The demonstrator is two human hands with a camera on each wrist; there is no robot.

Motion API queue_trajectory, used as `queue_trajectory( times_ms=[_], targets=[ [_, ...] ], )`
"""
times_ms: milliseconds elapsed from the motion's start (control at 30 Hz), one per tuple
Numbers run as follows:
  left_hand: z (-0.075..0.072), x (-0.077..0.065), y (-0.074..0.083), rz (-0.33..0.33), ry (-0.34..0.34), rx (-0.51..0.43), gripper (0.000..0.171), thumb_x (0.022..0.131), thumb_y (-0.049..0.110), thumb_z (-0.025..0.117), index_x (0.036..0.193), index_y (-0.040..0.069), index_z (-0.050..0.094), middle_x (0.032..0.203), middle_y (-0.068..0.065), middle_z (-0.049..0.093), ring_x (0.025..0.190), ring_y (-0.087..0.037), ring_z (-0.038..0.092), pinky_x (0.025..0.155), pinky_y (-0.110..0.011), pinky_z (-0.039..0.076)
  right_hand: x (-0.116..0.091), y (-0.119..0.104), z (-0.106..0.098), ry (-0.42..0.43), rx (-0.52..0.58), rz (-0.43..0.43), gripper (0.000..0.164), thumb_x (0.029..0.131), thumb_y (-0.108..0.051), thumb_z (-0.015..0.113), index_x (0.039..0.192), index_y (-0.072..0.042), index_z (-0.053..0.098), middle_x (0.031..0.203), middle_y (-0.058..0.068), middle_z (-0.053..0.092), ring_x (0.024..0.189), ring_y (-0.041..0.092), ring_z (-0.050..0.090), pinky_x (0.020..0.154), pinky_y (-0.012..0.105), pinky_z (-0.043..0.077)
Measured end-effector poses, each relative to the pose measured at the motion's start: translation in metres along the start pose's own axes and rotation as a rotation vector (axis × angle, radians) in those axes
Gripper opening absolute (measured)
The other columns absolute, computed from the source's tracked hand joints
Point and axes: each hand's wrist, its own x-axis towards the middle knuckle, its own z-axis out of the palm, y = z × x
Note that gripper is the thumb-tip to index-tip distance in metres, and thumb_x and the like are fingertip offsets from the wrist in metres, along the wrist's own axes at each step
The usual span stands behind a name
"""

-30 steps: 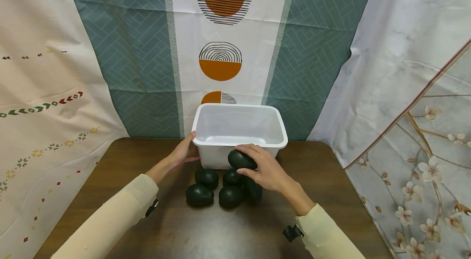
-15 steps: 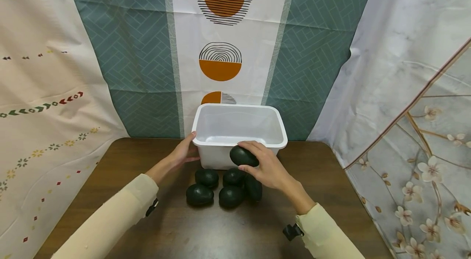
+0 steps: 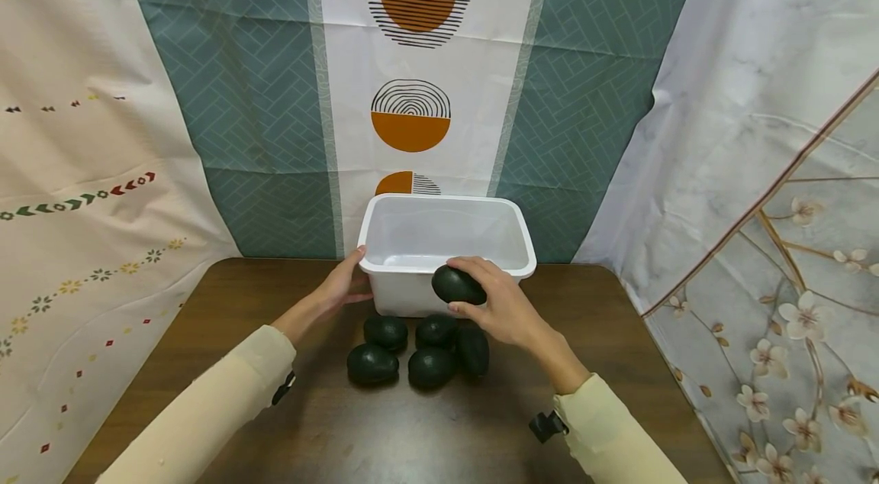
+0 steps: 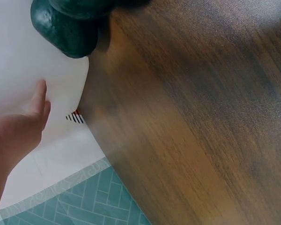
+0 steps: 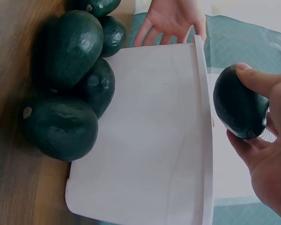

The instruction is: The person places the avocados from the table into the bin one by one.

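On your far left hangs a cream cloth (image 3: 82, 148) with small embroidered motifs, beyond the edge of the brown table (image 3: 384, 438). Your left hand (image 3: 338, 285) stands at the left end of the white bin (image 3: 405, 293), thumb by the rim, fingers straight and spread along its side. Behind the bin hangs a teal-and-white cloth (image 3: 254, 87) printed with orange discs. In front of the bin, crowding its near wall, lie five dark green avocados: a left pair, one at the back (image 3: 385, 333) and one at the front (image 3: 373, 364), then three more bunched close together to the right (image 3: 431, 368). A sixth, the held avocado (image 3: 456, 285), is up off the table above that group, near the bin's front rim; your right wrist view shows a gap between them. Your right hand (image 3: 504, 308) grips it between thumb and fingers. A black wrist device (image 3: 545, 427) sits by your right cuff, and a floral cloth (image 3: 742, 87) hangs on the far right.
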Motion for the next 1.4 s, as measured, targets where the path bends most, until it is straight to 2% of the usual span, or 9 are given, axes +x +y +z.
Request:
queue_trajectory(
  times_ms=[200, 567, 767, 1033, 1400],
  targets=[
    [-0.001, -0.001, -0.001, 0.01, -0.012, 0.009, 0.078, 0.102, 0.063, 0.031, 0.159, 0.013, 0.013, 0.161, -0.017, 0.013, 0.145, -0.045, 0.025, 0.106, -0.061, 0.041, 0.005, 0.002, -0.003, 0.01, 0.044, 0.003, 0.064, 0.086, -0.029, 0.08, 0.142, -0.015, 0.052, 0.139, -0.005, 0.054, 0.123, 0.014, 0.055, 0.097, 0.037, 0.053],
    [0.0, 0.002, -0.001, 0.011, -0.005, 0.003, 0.077, 0.102, 0.063, 0.032, 0.158, 0.014, 0.015, 0.161, -0.014, 0.012, 0.145, -0.044, 0.024, 0.105, -0.059, 0.043, 0.014, 0.01, -0.008, 0.065, 0.026, -0.039, 0.063, 0.084, -0.023, 0.082, 0.139, -0.012, 0.054, 0.137, 0.0, 0.056, 0.122, 0.019, 0.056, 0.094, 0.04, 0.054],
    [-0.001, 0.002, -0.002, 0.017, -0.004, 0.001, 0.076, 0.102, 0.062, 0.033, 0.158, 0.013, 0.016, 0.162, -0.013, 0.012, 0.144, -0.045, 0.026, 0.103, -0.057, 0.046, 0.02, 0.016, -0.011, 0.073, 0.017, -0.006, 0.061, 0.084, -0.024, 0.082, 0.138, -0.014, 0.056, 0.135, -0.002, 0.054, 0.121, 0.016, 0.055, 0.092, 0.037, 0.054],
    [-0.001, 0.002, -0.005, 0.016, -0.01, -0.014, 0.077, 0.102, 0.062, 0.033, 0.158, 0.012, 0.016, 0.162, -0.015, 0.014, 0.144, -0.044, 0.026, 0.105, -0.059, 0.044, 0.029, 0.027, -0.022, 0.044, -0.058, 0.046, 0.06, 0.084, -0.025, 0.082, 0.138, -0.014, 0.057, 0.134, -0.001, 0.053, 0.12, 0.019, 0.055, 0.093, 0.038, 0.054],
    [-0.001, 0.003, -0.004, 0.014, -0.009, -0.011, 0.078, 0.102, 0.061, 0.032, 0.159, 0.011, 0.014, 0.162, -0.016, 0.013, 0.145, -0.043, 0.026, 0.104, -0.06, 0.043, 0.037, 0.046, -0.027, 0.021, -0.205, 0.007, 0.061, 0.085, -0.026, 0.081, 0.139, -0.014, 0.056, 0.137, 0.002, 0.054, 0.125, 0.024, 0.053, 0.099, 0.043, 0.051]
  ],
)
